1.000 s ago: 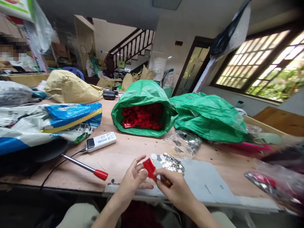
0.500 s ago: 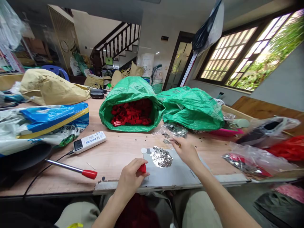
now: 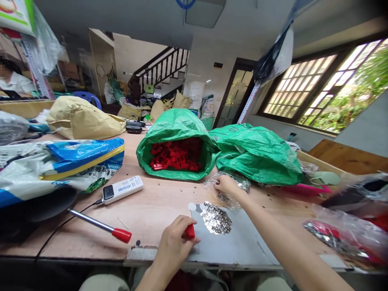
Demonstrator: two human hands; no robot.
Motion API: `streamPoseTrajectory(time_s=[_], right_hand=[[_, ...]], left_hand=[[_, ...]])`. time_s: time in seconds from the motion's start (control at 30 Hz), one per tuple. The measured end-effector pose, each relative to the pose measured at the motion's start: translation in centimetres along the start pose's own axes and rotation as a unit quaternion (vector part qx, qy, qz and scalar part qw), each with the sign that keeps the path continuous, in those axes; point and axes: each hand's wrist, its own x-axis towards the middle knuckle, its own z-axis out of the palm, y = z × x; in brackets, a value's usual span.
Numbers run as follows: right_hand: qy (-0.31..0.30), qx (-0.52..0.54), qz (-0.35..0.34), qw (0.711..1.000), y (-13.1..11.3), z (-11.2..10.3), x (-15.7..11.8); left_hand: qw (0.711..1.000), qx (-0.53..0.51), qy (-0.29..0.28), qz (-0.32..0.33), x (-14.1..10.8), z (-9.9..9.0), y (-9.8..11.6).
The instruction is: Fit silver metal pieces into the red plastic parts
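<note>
My left hand (image 3: 175, 241) is closed, pinching a small red plastic piece (image 3: 189, 231) between thumb and fingers at the left side of a grey board (image 3: 233, 250). On that board lies a pile of small shiny metal pieces (image 3: 217, 219). Farther back, my right hand (image 3: 228, 187) rests at a clear plastic bag (image 3: 243, 182) that holds more small metal parts. Its fingers are curled together, and what they grip is hidden. Behind both hands, an open green sack (image 3: 178, 174) is filled with red plastic pieces (image 3: 176, 154).
A second green sack (image 3: 257, 155) lies to the right, over a pink tray (image 3: 309, 189). At left are a white device (image 3: 123, 189) with a cable, a metal lever with a red grip (image 3: 121, 235) and a blue-white bag (image 3: 81, 157). Bagged parts (image 3: 339, 238) sit at right.
My right hand has moved from the front of the plastic bag farther back onto it; the brown-handled tool it held no longer shows. The left hand keeps the red piece. The camera view has shifted.
</note>
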Motion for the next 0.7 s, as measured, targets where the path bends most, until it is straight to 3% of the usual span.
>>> streamPoseTrajectory(time_s=[0.13, 0.27, 0.47, 0.7], right_hand=[[0.017, 0.045, -0.036, 0.998, 0.0, -0.9, -0.9], [0.057, 0.114, -0.058, 0.99, -1.7, -2.5, -1.9], [-0.004, 0.214, -0.134, 0.968, -5.6, -2.6, -2.4], [-0.025, 0.263, -0.152, 0.952, -6.1, -2.5, -3.1]], left_hand=[[1.0, -0.001, 0.001, -0.004, -0.1, -0.3, 0.4], [1.0, 0.005, -0.001, -0.003, -0.1, -0.4, 0.6], [1.0, 0.009, 0.002, 0.004, -0.3, -0.3, 0.3], [1.0, -0.008, 0.002, -0.007, -0.3, -0.6, 0.5]])
